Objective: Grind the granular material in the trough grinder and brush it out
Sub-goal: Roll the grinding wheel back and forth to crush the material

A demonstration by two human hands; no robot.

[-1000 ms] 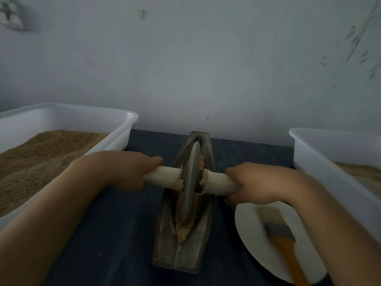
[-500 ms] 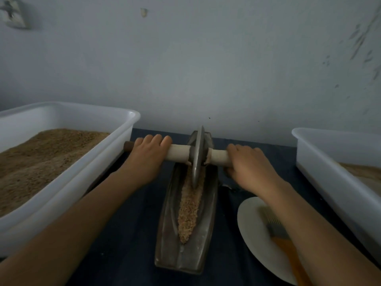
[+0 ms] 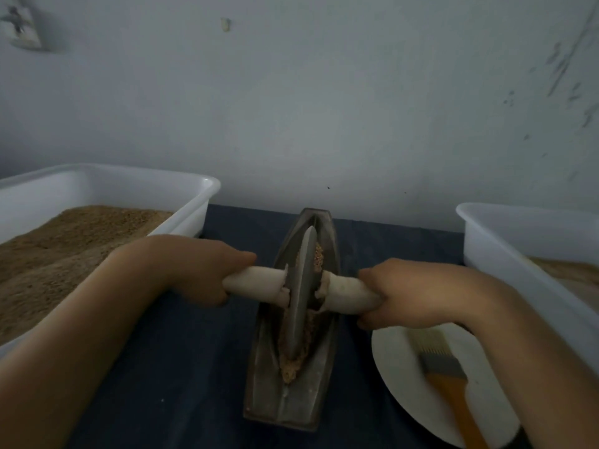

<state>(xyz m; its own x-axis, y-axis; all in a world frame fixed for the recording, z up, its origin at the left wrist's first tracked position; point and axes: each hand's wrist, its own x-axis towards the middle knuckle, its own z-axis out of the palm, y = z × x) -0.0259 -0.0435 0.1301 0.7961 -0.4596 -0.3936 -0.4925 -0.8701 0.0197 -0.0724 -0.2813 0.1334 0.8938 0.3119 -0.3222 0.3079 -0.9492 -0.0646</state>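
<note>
A boat-shaped metal trough grinder (image 3: 265,390) lies lengthwise on the dark cloth in the middle. Its metal grinding wheel (image 3: 301,296) stands on edge in the groove, about halfway along. Tan granular material (image 3: 291,367) fills the near part of the groove, with a little more behind the wheel. My left hand (image 3: 197,270) grips the wheel's pale axle handle (image 3: 252,283) on the left side. My right hand (image 3: 411,293) grips the handle's right end. A brush (image 3: 444,371) with an orange handle lies on a white plate (image 3: 398,384) to the right.
A white tub (image 3: 194,202) holding brown granules stands at the left. Another white tub (image 3: 492,251) with some tan material stands at the right, behind the plate. A pale wall rises just behind the table's far edge.
Both hands have pulled the wheel back towards me from the trough's far end to about its middle. The material is now heaped at the near end of the groove.
</note>
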